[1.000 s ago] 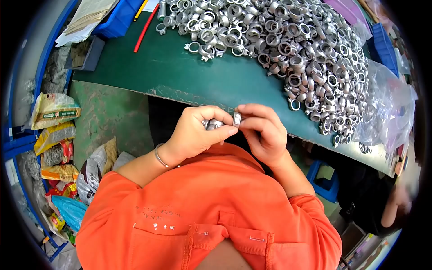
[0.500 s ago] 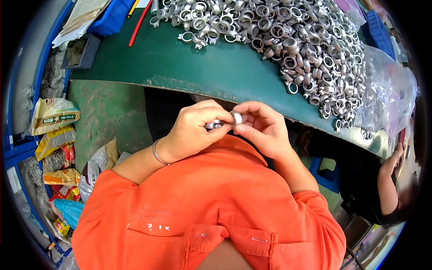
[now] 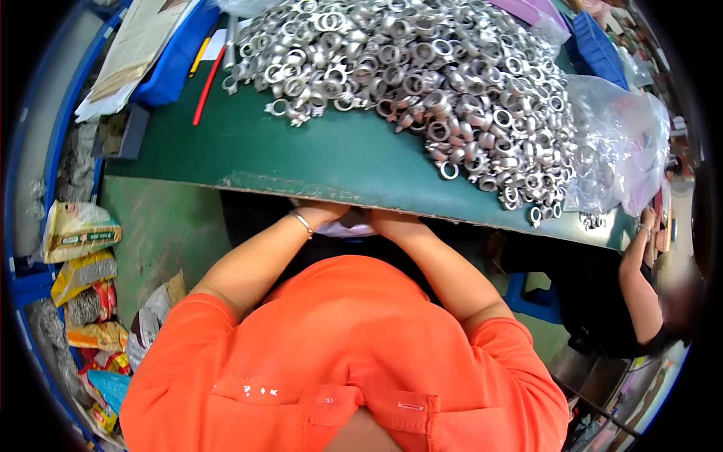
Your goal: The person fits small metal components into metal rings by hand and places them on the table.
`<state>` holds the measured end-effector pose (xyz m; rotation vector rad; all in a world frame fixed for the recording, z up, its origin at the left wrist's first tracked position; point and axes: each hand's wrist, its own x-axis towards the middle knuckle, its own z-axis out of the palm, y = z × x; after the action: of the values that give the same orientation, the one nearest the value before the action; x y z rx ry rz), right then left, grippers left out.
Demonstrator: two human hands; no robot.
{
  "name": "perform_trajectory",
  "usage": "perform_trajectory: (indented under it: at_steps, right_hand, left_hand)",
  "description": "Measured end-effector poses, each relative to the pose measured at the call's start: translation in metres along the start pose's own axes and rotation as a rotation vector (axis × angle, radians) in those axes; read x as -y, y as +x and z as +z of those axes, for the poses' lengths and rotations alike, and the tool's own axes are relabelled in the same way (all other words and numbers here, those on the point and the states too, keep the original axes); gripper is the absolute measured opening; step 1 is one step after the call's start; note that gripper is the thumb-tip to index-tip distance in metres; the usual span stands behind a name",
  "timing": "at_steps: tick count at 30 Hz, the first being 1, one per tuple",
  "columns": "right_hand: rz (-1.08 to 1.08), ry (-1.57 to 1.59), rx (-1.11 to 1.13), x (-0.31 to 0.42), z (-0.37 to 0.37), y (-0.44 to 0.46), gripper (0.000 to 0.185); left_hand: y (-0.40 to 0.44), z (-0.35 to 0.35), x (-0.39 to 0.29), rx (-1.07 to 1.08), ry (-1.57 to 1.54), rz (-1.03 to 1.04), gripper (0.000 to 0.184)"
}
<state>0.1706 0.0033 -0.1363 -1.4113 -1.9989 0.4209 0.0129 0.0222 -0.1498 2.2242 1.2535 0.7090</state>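
My left hand [image 3: 322, 213], with a metal bracelet [image 3: 303, 224] at its wrist, reaches under the front edge of the green table [image 3: 248, 154]. My right hand [image 3: 393, 224] is under the same edge, a little to the right. The tabletop hides the fingers of both hands, so whatever they hold is out of sight. Between the wrists a pale purplish plastic bag [image 3: 350, 227] shows, partly covered by the table. Above, on the tabletop, lies a big heap of silver metal rings [image 3: 440, 83] with small lugs.
A red stick [image 3: 208, 87], a yellow pencil [image 3: 199, 56] and a blue bin [image 3: 175, 64] with papers lie at the back left. Clear plastic bags [image 3: 614, 143] rest on the right. Packed sacks [image 3: 81, 232] stand on the left; a person in black [image 3: 595, 290] sits at the right.
Both hands have gone from in front of my chest, where they held a metal ring, forward and under the table edge. The ring is now out of sight. The view has shifted slightly.
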Motion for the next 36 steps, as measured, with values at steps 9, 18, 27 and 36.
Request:
perform_trajectory:
  at_steps: [9, 18, 27, 36]
  right_hand:
    - [0.371, -0.444, -0.016, -0.098, -0.057, 0.006, 0.018]
    - [0.335, -0.543, 0.248, -0.098, -0.034, -0.025, 0.017]
    - [-0.175, 0.120, 0.238, 0.063, -0.161, -0.040, 0.016]
    - [-0.036, -0.125, -0.058, 0.049, -0.157, 0.004, 0.017]
  left_hand:
    - [0.006, -0.033, 0.009, 0.368, 0.108, 0.214, 0.028]
    - [-0.023, 0.016, -0.008, 0.639, 0.049, -0.308, 0.033]
    - [0.008, 0.007, -0.018, 0.400, -0.032, 0.005, 0.027]
    - [-0.009, -0.090, -0.073, 0.584, -0.240, -0.048, 0.018]
